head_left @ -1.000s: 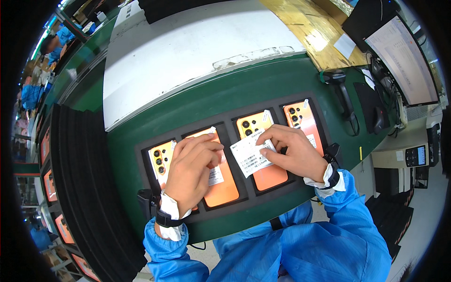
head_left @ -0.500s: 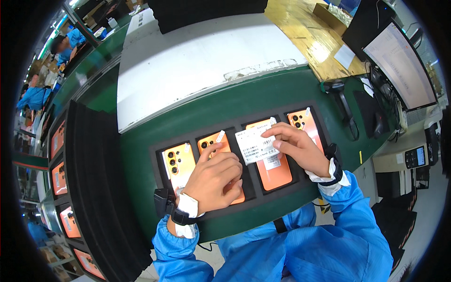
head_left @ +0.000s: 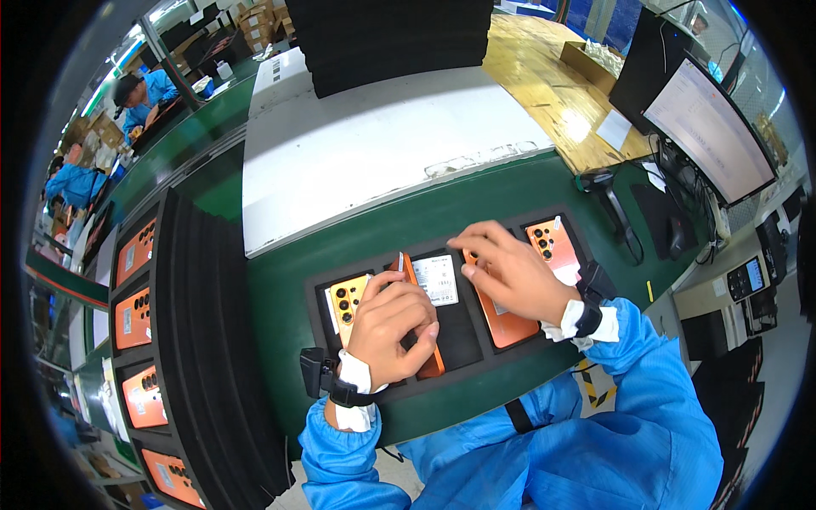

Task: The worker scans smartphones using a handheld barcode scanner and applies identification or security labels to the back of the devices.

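My left hand (head_left: 393,330) is closed on an orange smartphone (head_left: 431,364), which stands tilted on its long edge in the second compartment of a black foam tray (head_left: 463,336). A white printed label sheet (head_left: 439,280) lies in that compartment beside the lifted phone. My right hand (head_left: 514,276) hovers over another orange phone (head_left: 507,330), its fingers bent and thumb apart, holding nothing that I can see. Partly under my left hand is the leftmost phone (head_left: 346,299), with dark camera lenses. The rightmost phone (head_left: 552,246) rests beyond my right hand.
Stacked black foam trays (head_left: 204,340) with more orange phones stand at the left. A white board (head_left: 382,153) lies on the far side of the green table (head_left: 289,293). A barcode scanner (head_left: 608,200), mouse (head_left: 677,238) and monitor (head_left: 710,127) are at the right.
My right hand has let go of the white label sheet, which now lies in the second compartment. My left hand has tilted the second phone up on its edge. The view has shifted slightly.
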The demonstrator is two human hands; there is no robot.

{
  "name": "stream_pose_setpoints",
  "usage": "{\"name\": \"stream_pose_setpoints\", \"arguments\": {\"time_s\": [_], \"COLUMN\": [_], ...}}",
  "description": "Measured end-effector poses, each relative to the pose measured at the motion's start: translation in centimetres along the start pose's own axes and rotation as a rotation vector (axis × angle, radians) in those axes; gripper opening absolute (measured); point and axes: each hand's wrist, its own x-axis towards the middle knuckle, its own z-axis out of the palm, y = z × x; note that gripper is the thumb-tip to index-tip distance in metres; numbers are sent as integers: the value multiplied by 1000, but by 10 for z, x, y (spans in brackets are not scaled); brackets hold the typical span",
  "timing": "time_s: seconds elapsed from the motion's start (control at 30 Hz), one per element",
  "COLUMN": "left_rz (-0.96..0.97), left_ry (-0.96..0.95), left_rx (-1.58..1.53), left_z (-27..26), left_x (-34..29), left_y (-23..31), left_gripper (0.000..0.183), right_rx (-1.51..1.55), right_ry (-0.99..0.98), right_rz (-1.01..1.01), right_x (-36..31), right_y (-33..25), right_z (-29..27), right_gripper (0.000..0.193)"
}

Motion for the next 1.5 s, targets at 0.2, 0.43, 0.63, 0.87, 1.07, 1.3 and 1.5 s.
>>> {"name": "stream_pose_setpoints", "arguments": {"time_s": [0.2,0.43,0.63,0.87,1.07,1.3,1.5], "left_rz": [39,30,-239,-778,-971,-1057,-791], "left_ry": [15,-19,169,439,388,571,491], "left_rx": [24,41,93,438,3,-393,-226], "left_z": [1,-4,-14,-19,-17,-20,-46], "left_x": [1,2,-41,-118,-133,-119,-69], "left_y": [0,8,39,64,78,79,2], "left_gripper": [14,10,13,54,49,60,56], "right_rx": [-265,-119,126,-60,372,724,754], "right_ry": [-89,30,301,391,244,318,514], "right_rz": [-334,-203,207,485,510,528,394], "right_x": [-1,-25,-92,-167,-178,-159,-71], "right_y": [-10,15,63,93,92,89,130], "right_z": [48,2,-60,-71,-73,-84,-108], "right_gripper": [54,35,33,42,61,67,58]}}
